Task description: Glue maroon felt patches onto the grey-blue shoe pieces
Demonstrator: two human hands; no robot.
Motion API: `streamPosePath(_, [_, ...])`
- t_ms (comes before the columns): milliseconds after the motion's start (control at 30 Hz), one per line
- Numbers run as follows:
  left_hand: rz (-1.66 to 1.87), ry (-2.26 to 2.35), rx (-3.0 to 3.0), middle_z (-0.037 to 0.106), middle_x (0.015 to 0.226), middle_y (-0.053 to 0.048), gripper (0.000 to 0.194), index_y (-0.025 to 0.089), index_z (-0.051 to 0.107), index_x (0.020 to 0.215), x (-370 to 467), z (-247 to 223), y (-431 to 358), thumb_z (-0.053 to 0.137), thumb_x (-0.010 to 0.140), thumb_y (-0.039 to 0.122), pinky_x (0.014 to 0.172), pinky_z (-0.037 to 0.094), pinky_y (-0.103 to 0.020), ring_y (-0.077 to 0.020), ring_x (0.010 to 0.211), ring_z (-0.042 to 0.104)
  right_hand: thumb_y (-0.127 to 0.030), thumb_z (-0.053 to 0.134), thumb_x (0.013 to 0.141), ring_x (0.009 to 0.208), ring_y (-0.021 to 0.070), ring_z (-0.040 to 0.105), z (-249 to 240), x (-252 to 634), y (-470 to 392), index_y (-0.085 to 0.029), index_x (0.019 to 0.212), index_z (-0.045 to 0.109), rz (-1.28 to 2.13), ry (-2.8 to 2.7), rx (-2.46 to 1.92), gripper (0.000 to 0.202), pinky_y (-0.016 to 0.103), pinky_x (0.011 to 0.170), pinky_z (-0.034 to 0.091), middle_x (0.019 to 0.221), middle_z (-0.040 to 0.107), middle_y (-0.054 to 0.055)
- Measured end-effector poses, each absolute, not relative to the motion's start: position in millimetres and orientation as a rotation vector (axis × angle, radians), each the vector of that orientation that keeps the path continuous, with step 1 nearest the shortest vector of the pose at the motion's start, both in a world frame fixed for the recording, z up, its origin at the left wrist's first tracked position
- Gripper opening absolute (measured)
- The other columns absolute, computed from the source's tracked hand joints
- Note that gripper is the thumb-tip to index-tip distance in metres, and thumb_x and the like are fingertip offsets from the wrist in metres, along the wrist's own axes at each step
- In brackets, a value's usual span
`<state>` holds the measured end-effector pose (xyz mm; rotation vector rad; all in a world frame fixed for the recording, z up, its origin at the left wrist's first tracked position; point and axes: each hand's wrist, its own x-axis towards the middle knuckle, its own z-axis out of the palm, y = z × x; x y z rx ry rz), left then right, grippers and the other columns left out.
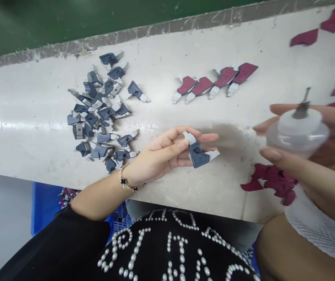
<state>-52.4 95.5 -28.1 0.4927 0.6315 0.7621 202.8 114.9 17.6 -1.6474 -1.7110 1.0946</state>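
Observation:
My left hand (164,154), with a bracelet at the wrist, pinches a small blue-and-grey plastic part (199,155) by its light grey end between thumb and fingers. In my right hand (310,156) is a translucent squeeze bottle (297,134), its thin metal nozzle pointing up and away from me. The bottle and the plastic part are well apart. Beyond my hands lie several similar parts with dark red faces (225,76) in a slanting row. Below the bottle is a small pile of loose dark red pieces (272,179), partly hidden by my right hand.
A heap of blue-and-grey parts (100,113) lies on the white table (155,113) at left. More dark red pieces (304,38) lie at far right. A blue bin (43,210) stands below the table's near edge. Scuffed grey edging (185,26) runs along the back.

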Motion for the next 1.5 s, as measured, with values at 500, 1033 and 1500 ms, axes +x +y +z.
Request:
streamPosePath(500, [0.587,0.588,0.579,0.059,0.143,-0.012,0.018,0.025,0.054,0.117,-53.8,-16.7,86.9,0.049,0.102,0.034,0.076,0.064,-0.025,-0.0195,0.098,0.076,-0.049,0.069,0.083,0.108,0.0267,0.062,-4.0,191.0,140.8,-0.027,0.126,0.060,1.018,-2.086,-1.733,0.049,0.041,0.086,0.053,0.125,0.066,0.006])
streamPosePath(1033, [0.565,0.576,0.745,0.058,0.140,-0.013,0.036,0.023,0.049,0.111,-49.4,-22.2,85.2,0.072,0.086,0.013,0.086,0.059,-0.025,-0.0180,0.104,0.074,-0.034,0.070,0.083,0.083,0.0243,0.061,-7.9,253.9,166.9,-0.019,0.095,0.065,0.737,-2.271,-2.073,0.019,0.040,0.070,0.047,0.099,0.068,0.014])
streamPosePath(1500, [0.720,0.714,0.904,0.064,0.137,-0.013,0.033,0.018,0.063,0.102,-44.4,-23.9,81.0,0.082,0.075,0.012,0.087,0.063,-0.028,-0.0235,0.120,0.067,-0.058,0.061,0.089,0.061,0.0198,0.070,32.8,208.6,103.8,-0.044,0.086,0.077,1.373,-2.057,-1.500,0.021,0.031,0.050,0.056,0.077,0.075,-0.005])
